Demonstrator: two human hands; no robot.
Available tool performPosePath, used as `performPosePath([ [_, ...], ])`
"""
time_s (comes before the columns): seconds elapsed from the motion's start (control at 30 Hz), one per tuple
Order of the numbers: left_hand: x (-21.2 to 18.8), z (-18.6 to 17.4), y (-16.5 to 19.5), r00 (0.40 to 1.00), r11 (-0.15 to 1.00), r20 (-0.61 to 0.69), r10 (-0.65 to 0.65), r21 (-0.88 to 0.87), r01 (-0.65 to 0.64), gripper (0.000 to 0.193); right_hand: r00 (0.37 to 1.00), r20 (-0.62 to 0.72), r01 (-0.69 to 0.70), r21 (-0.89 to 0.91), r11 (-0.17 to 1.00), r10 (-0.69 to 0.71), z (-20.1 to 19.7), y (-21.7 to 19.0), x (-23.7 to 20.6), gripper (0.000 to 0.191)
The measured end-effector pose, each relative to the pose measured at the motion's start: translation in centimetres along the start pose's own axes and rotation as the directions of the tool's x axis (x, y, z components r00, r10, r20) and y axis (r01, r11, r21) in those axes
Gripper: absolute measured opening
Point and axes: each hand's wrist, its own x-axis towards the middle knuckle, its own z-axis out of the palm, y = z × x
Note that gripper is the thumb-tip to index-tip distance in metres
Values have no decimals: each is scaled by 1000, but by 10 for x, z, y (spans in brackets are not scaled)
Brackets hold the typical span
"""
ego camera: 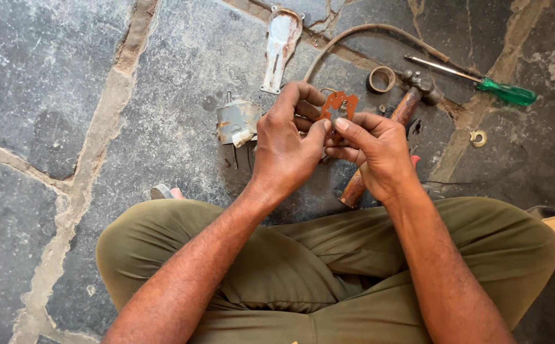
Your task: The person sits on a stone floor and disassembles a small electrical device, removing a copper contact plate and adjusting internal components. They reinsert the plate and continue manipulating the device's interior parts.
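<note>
Hands (287, 143) (373, 150), orange gasket (339, 102), hammer (411, 102)

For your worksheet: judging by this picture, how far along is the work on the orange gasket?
Done: a grey metal housing and cover plate lie apart on the floor. In hand: both hands, left and right, hold the orange gasket. Left: nothing is joined.

Small flat orange gasket (339, 104) w/ cutouts, held upright betw. both hands' fingertips, above stone floor, near hammer.
</note>
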Motion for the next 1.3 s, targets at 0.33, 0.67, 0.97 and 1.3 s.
performPosePath([
  [0.33, 2, 3, -2, 998, 999, 51, 33, 7, -34, 29, 994, -70, 74, -68, 995, -79, 3, 1, -3, 20],
  [0.67, 2, 1, 3, 1000, 1000, 8, 2, 11, -2, 28, 991, 32, 128, 17, 992, -129, -1, 3, -2, 23],
  [0.97, 2, 3, 1, 999, 1000, 37, 21, -3, -21, 28, 989, -20, 148, 26, 989, -148, -4, 9, 1, 26],
  [1.3, 4, -3, 1, 986, 982, -7, 168, 94, -166, 16, 988, 40, 145, 122, 982, -150, 0, 0, -3, 44],
])
